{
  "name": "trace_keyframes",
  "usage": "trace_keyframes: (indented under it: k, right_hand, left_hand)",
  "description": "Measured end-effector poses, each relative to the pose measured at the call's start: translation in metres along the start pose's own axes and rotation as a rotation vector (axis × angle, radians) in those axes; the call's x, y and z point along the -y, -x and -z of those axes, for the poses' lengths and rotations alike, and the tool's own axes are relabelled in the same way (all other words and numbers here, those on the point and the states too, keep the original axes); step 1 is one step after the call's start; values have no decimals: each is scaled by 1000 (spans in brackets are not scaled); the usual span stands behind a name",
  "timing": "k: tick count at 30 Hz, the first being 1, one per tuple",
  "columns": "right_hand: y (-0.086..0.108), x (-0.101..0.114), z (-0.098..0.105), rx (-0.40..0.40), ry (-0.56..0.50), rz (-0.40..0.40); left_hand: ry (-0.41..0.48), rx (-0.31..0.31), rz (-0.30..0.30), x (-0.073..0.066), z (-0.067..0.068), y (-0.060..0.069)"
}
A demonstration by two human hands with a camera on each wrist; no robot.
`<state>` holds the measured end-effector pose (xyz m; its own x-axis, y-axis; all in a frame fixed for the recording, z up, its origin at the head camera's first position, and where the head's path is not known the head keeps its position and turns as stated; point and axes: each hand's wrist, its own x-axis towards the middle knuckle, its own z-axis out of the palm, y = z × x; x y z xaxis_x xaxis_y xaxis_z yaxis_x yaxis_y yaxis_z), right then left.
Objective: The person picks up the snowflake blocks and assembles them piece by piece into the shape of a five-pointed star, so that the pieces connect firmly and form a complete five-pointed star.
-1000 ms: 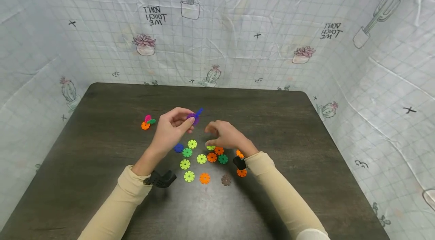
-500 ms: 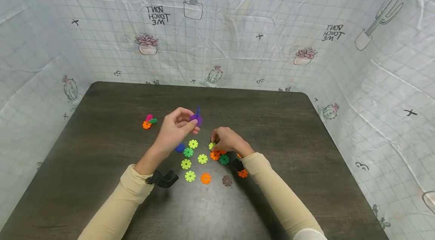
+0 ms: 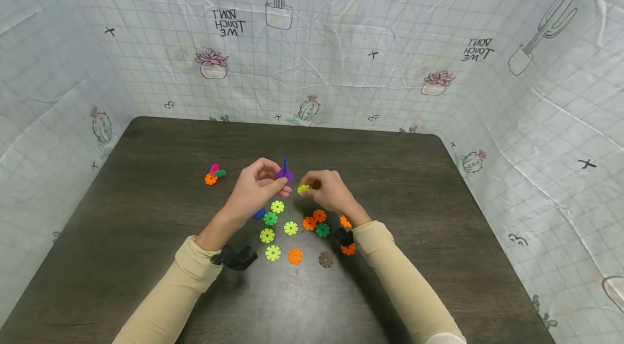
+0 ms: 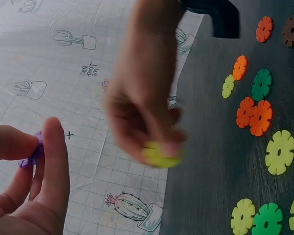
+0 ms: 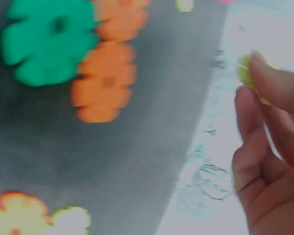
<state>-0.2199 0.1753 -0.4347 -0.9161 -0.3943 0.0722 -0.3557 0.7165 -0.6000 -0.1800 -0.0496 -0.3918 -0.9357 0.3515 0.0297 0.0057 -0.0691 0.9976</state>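
Observation:
Between thumb and fingers, my left hand (image 3: 251,190) pinches a purple notched snowflake disc (image 3: 284,176), raised over the table. A blue disc (image 3: 285,163) is joined to it and stands up edge-on. Close on the right, my right hand (image 3: 332,190) pinches a yellow-green snowflake disc (image 3: 303,189), also off the table. That yellow-green disc (image 5: 244,73) is partly covered by the thumb in the right wrist view. In the left wrist view, fingers hide much of the purple disc (image 4: 25,162). The two held pieces are apart.
Several loose discs lie on the dark table (image 3: 414,198) below the hands, among them a green disc (image 3: 323,229), an orange disc (image 3: 294,256) and a brown disc (image 3: 325,259). A joined pink, green and orange cluster (image 3: 211,179) lies at left. Printed cloth (image 3: 331,78) surrounds the table.
My right hand reached down, took the yellow-green disc from the table and lifted it toward the left hand. The left hand shifted slightly right, still holding the purple and blue discs.

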Motion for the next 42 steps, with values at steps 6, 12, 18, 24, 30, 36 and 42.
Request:
trace_keyframes:
  k: [6,12,18,24,30,36,42]
  right_hand:
    - [3,24,20,-188,-214,167]
    - [10,41,32,-216,-350,235]
    - [12,42,34,-184,-355,264]
    - [12,40,33,-184,-273,364]
    - [13,41,34,-237,-149,476]
    - [12,41,34,-287,-63,550]
    - [13,43,36,-308,45,644]
  left_hand:
    - [4,6,11,2,0,0]
    - [17,18,20,1,-2,0]
    - [22,16,19,2,-2,2]
    - [-8,20,23,5,-4,3]
    - [-7,16,8,9,-4,2]
    - [-23,4,-11,7,-6,3]
    - [-67,-19,-20,4,-5,4]
